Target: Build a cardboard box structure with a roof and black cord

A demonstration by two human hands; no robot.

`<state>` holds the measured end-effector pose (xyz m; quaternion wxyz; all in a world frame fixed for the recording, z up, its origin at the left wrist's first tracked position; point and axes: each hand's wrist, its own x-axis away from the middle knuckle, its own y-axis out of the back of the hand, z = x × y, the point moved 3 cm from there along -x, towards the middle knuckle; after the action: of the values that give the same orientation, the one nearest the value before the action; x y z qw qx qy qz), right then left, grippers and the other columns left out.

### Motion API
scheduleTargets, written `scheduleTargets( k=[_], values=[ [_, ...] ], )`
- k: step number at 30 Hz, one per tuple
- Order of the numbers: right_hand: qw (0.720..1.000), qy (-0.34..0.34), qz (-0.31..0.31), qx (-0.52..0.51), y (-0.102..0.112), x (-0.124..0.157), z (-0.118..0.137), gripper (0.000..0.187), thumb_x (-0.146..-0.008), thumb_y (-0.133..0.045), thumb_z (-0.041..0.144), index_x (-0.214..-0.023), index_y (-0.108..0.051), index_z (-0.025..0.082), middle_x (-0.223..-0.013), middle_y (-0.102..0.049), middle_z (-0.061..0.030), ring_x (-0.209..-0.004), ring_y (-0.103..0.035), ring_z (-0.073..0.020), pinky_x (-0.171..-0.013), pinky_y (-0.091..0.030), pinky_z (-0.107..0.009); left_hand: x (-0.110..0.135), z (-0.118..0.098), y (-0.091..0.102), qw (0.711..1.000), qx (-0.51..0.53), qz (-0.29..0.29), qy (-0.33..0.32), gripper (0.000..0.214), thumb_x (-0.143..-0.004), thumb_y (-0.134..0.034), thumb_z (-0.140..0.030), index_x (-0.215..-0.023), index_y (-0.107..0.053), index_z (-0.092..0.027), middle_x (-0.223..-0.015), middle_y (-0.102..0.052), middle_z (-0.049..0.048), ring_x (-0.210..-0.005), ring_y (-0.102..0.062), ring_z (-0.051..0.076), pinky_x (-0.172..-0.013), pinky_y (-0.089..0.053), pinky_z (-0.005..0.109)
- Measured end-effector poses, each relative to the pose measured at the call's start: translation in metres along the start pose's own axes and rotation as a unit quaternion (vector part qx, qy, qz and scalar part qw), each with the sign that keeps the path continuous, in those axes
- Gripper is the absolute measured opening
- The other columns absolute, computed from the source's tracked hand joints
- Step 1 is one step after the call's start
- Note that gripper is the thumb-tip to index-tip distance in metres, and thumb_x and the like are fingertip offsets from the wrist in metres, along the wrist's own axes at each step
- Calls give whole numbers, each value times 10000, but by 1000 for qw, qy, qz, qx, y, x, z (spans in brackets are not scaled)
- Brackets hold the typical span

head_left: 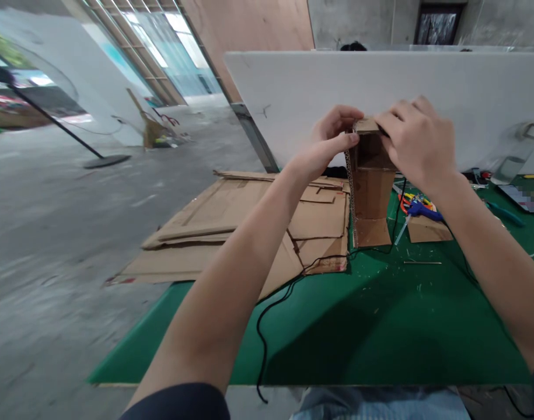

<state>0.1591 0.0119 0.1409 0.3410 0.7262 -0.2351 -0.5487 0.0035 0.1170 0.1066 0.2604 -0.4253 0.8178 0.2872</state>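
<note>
Hiding upper right edge of cardboard box (372, 195): right hand (422, 143).

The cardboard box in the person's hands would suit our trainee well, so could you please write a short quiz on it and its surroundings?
1. Where do the left hand and right hand hold the cardboard box?
A) Near its base
B) At its top
C) Halfway down

2. True or false: the flat cardboard sheets lie on the picture's left of the box, and the blue tool on its right.

3. Fill in the colour: the box stands over a ____ table.

Key: 1. B; 2. True; 3. green.
</note>
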Motion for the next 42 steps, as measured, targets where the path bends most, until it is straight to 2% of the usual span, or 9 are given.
scheduleTargets(
  k=[5, 8, 12, 16, 21, 25, 32, 35, 42],
  values=[
    [997, -51, -49, 19, 4, 17, 9, 349, -975, -316, 265, -1235, -545, 220, -1301, -540, -138, -1208, -438, -310, -861, -389, -398, 2, 1, 0, 999, -32, -23, -3, 422, -745, -703, -504, -1084, -605, -272, -1112, -646, 24, -1131, -592, 223, -964, -463, 341],
    [999, -42, -17, -3, 2, 30, 22, 368, -977, -284, 299, -1201, -570, 240, -1254, -554, -135, -1173, -468, -317, -836, -395, -404, 2, 2, -1, 999, -40, -35, 9, 423, -733, -698, -517, -1078, -614, -286, -1125, -659, 20, -1146, -589, 235, -957, -477, 332],
    [997, -11, 52, -62, -9, 38, 36, 389, -966, -299, 313, -1220, -580, 229, -1211, -576, -148, -995, -576, -289, -698, -419, -357, 2, 1, -2, 998, -37, -44, 24, 407, -732, -695, -496, -1072, -621, -283, -1077, -668, 30, -1067, -621, 239, -859, -507, 326],
    [991, -29, 89, -92, -15, 27, 38, 388, -936, -391, 337, -1250, -574, 200, -1146, -610, -164, -849, -627, -267, -666, -431, -364, 2, 2, -1, 998, -34, -36, 46, 380, -747, -678, -453, -1080, -617, -280, -1077, -660, 40, -1037, -629, 240, -806, -513, 331],
    [982, -31, 131, -130, -15, 7, 34, 348, -901, -468, 322, -1167, -619, 155, -1021, -664, -151, -854, -637, -258, -721, -454, -368, 1, 4, 3, 996, -34, -40, 70, 401, -731, -671, -410, -1092, -604, -249, -1097, -658, 49, -1046, -627, 252, -843, -519, 367],
    [967, -10, 164, -195, -17, -4, 27, 305, -887, -489, 322, -1115, -637, 182, -1007, -685, -123, -871, -627, -255, -741, -455, -369, 2, 4, 5, 995, -38, -42, 85, 399, -742, -646, -410, -1093, -585, -231, -1092, -654, 51, -1047, -629, 254, -878, -511, 398],
    [931, 41, 196, -306, -17, -8, 18, 277, -908, -454, 277, -1073, -670, 223, -987, -708, -53, -879, -602, -214, -773, -448, -347, 5, 3, 1, 998, 23, -47, 36, 347, -722, -701, -368, -1027, -610, -228, -995, -651, 34, -1011, -626, 215, -890, -488, 354],
    [927, 39, 204, -313, -16, -6, 17, 286, -911, -453, 281, -1089, -670, 223, -988, -709, -52, -879, -599, -215, -770, -448, -348, 5, 1, -3, 997, 38, -48, 42, 339, -718, -698, -357, -1021, -613, -229, -990, -645, 27, -1003, -621, 211, -857, -487, 339],
    [938, 40, 223, -262, -13, -5, 18, 273, -921, -441, 263, -1074, -664, 226, -994, -709, -51, -861, -609, -198, -772, -437, -325, 6, -2, -4, 994, 22, -48, 95, 322, -754, -662, -369, -1049, -602, -257, -1068, -639, 26, -1005, -623, 218, -794, -496, 336]
  ],
)
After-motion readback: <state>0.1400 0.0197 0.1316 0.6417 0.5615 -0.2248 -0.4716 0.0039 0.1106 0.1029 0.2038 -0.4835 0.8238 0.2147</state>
